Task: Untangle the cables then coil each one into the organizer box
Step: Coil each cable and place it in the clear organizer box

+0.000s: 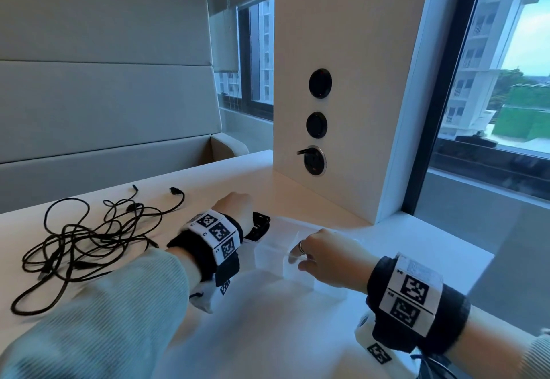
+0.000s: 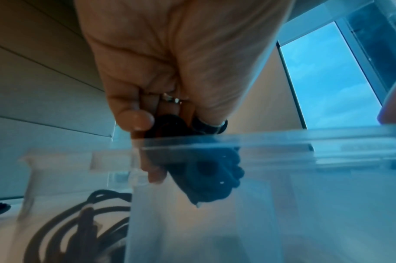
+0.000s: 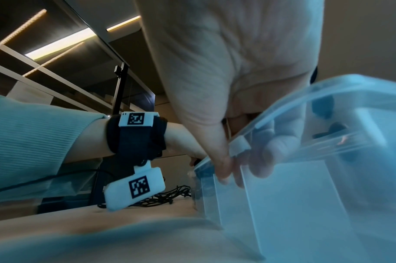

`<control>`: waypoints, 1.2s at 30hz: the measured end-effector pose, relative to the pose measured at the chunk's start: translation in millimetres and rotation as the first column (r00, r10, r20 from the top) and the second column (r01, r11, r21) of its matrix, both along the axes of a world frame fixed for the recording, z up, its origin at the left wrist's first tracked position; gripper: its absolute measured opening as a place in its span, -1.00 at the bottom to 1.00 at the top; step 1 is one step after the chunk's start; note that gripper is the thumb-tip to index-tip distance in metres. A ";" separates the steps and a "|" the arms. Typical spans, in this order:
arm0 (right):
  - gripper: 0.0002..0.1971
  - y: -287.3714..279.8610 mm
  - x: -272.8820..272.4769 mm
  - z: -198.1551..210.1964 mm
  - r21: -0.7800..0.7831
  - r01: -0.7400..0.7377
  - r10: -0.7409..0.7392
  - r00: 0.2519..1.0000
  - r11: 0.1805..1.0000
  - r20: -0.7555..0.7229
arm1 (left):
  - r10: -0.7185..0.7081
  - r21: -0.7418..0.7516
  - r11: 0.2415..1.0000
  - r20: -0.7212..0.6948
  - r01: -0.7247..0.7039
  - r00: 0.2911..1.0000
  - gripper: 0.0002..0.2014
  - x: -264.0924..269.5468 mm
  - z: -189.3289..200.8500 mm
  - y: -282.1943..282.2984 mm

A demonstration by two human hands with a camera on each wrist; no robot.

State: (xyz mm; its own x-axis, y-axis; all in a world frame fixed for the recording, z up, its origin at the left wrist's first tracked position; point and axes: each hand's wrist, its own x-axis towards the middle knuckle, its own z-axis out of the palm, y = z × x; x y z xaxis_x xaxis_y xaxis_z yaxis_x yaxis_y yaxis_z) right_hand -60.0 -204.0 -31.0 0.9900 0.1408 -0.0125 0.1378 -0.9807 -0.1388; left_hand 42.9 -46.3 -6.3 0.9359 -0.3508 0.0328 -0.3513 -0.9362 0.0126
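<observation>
**One coil going into the box, tangle still on the tabletop**

Head view: left hand [image 1: 235,204] is over the far-left compartment of the clear organizer box [image 1: 299,282], holding a coiled black cable [image 1: 259,225] at the rim; its fingers are hidden behind the wrist here. Right hand [image 1: 323,255] steadies the box, thumb and fingers pinching a divider wall near the middle. The remaining black cables [image 1: 86,241] lie in a loose knot well to the left on the white tabletop [image 1: 268,334], a couple of plug ends splayed toward the far edge. The near compartments look bare, though clear plastic makes this hard to confirm.

Left wrist view: left hand [image 2: 169,71] has fingers curled round the coil [image 2: 206,174], which hangs partly below the box rim [image 2: 282,140] and is not yet released. More cable [image 2: 84,222] shows through the plastic, lying outside the box.

Right wrist view: right hand [image 3: 226,89] has thumb outside and fingertips [image 3: 263,160] inside the wall, a firm pinch on the box [image 3: 305,204]. The tangle [image 3: 169,195] is visible beyond on the tabletop.

Judgement: early stage. First cable nearly stowed; the rest needs untangling, coiling and boxing. How many cables remain can't be told from the knot.
</observation>
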 end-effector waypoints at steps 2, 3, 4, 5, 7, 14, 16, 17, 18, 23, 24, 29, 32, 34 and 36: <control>-0.76 -0.4 2.6 0.1 -0.004 0.000 0.000 1.000 1.000 -0.017 | -0.007 -0.003 1.000 0.013 0.007 1.000 -0.88 -2.6 -0.8 -1.3; -0.76 -0.5 3.5 0.6 -0.005 -0.003 0.003 1.000 1.000 -0.029 | -0.010 -0.003 1.000 0.026 0.010 1.000 -0.88 -4.4 -1.4 -2.4; -0.76 -0.4 4.4 1.1 -0.007 -0.006 0.005 0.999 1.000 -0.039 | -0.013 -0.015 1.000 0.038 0.014 0.999 -0.83 -6.2 -2.5 -3.4; -0.76 -0.4 4.9 1.7 -0.008 -0.009 0.009 0.999 1.000 -0.046 | -0.012 -0.030 0.999 0.045 0.013 0.999 -0.73 -7.3 -4.0 -4.2; -0.76 -0.8 5.4 2.5 -0.009 -0.013 0.013 0.999 1.000 -0.052 | -0.022 -0.047 0.999 0.050 0.024 0.999 -0.69 -8.6 -7.6 -5.1; -0.77 -0.9 5.1 2.8 0.007 -0.016 0.016 0.997 1.000 -0.069 | -0.060 0.003 0.998 0.043 0.060 0.997 -0.86 -6.6 -12.8 -1.1; -0.76 -2.0 5.2 3.0 0.017 -0.021 0.022 0.997 1.000 -0.070 | -0.049 -0.054 0.997 -0.006 0.049 0.999 -0.84 -4.6 -13.0 1.0; -0.76 -2.3 5.0 3.2 0.020 -0.023 0.024 0.997 1.000 -0.072 | -0.046 -0.082 0.996 -0.041 0.043 0.998 -0.81 -4.7 -12.6 2.8; -0.75 -2.5 4.8 3.0 0.025 -0.026 0.027 0.997 0.999 -0.072 | -0.043 -0.107 0.994 -0.087 0.034 0.995 -0.77 -6.3 -11.3 4.5; -0.75 -3.0 3.2 3.9 0.049 -0.033 0.036 0.996 0.998 -0.076 | -0.043 -0.131 0.991 -0.299 0.003 0.953 -0.51 -7.3 -11.3 14.9; -0.75 -2.9 3.2 4.3 0.048 -0.034 0.038 0.996 0.998 -0.082 | -0.049 -0.114 0.993 -0.277 0.018 0.960 -0.50 -6.5 -11.5 16.1; -0.75 -2.2 3.4 4.7 0.053 -0.027 0.032 0.995 0.998 -0.097 | -0.109 -0.286 0.957 -0.195 0.050 0.975 -0.77 -2.0 -10.0 15.0; -0.76 -3.3 3.5 4.3 0.056 -0.024 0.030 0.994 0.998 -0.103 | -0.110 -0.336 0.941 -0.173 0.046 0.979 -0.72 -0.4 -12.0 15.2; -0.76 -4.1 2.9 4.0 0.061 -0.026 0.032 0.994 0.998 -0.103 | -0.116 -0.301 0.952 -0.173 0.059 0.978 -0.77 -0.6 -12.3 12.7; -0.76 -4.2 2.7 4.2 0.068 -0.032 0.040 0.993 0.997 -0.107 | -0.136 -0.239 0.967 -0.197 0.087 0.971 -0.79 1.7 -11.4 9.9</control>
